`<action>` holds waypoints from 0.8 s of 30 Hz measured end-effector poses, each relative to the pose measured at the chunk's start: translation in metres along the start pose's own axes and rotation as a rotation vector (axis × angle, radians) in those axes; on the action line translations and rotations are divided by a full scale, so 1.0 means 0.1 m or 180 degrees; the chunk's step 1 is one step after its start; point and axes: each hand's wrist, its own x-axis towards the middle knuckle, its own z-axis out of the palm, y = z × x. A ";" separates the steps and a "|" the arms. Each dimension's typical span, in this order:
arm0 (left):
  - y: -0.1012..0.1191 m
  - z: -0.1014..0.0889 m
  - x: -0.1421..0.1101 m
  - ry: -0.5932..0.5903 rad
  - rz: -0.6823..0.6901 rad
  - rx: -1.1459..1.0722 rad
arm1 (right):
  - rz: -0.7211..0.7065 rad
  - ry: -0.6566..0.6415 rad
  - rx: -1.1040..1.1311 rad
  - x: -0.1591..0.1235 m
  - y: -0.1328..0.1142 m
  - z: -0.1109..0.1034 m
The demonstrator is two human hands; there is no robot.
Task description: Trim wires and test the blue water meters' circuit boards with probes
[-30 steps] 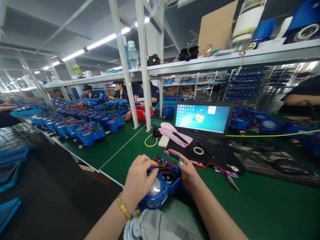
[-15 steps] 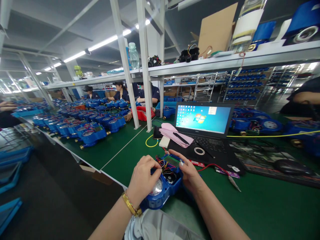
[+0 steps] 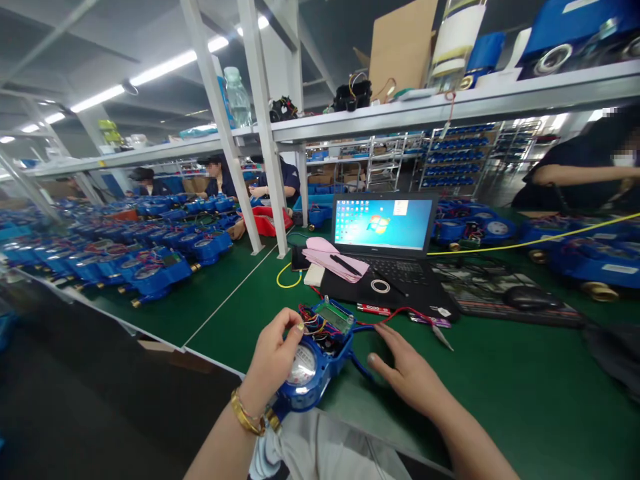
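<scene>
A blue water meter (image 3: 313,383) with a round clear dial lies at the table's front edge, its housing lid off. Coloured wires (image 3: 315,325) and a green circuit board with a small display (image 3: 334,318) show in its upper part. My left hand (image 3: 274,353) is over the meter's left side, thumb and forefinger pinched together beside the wires; whatever is between them is too small to make out. To the right of the meter, my right hand (image 3: 407,370) is open above the table, fingers stretched out, next to a blue cable (image 3: 363,367) leaving the housing.
Beyond the meter stands an open laptop (image 3: 383,223), with pink paper (image 3: 335,260) and a tape ring (image 3: 380,286) before it. A mouse (image 3: 533,298) lies at right. Many blue meters (image 3: 155,273) fill the left table. Co-workers sit behind; a shelf (image 3: 400,115) spans above.
My right hand has let go of the meter's right side, moved right and opened. The circuit board is now uncovered. My left hand stays pinched by the wires. The view has shifted to the right.
</scene>
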 end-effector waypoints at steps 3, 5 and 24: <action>-0.04 0.00 0.01 -0.0001 -0.0056 -0.0253 | -0.0022 -0.0318 -0.1016 -0.06 -0.11 0.01; -0.05 0.00 0.00 -0.0005 -0.0094 -0.0412 | 0.0022 -0.0284 -0.1384 -0.04 -0.23 0.01; 0.00 0.02 -0.02 0.0238 -0.0134 -0.0696 | 0.1359 -0.1333 0.5344 -0.72 -0.31 -0.22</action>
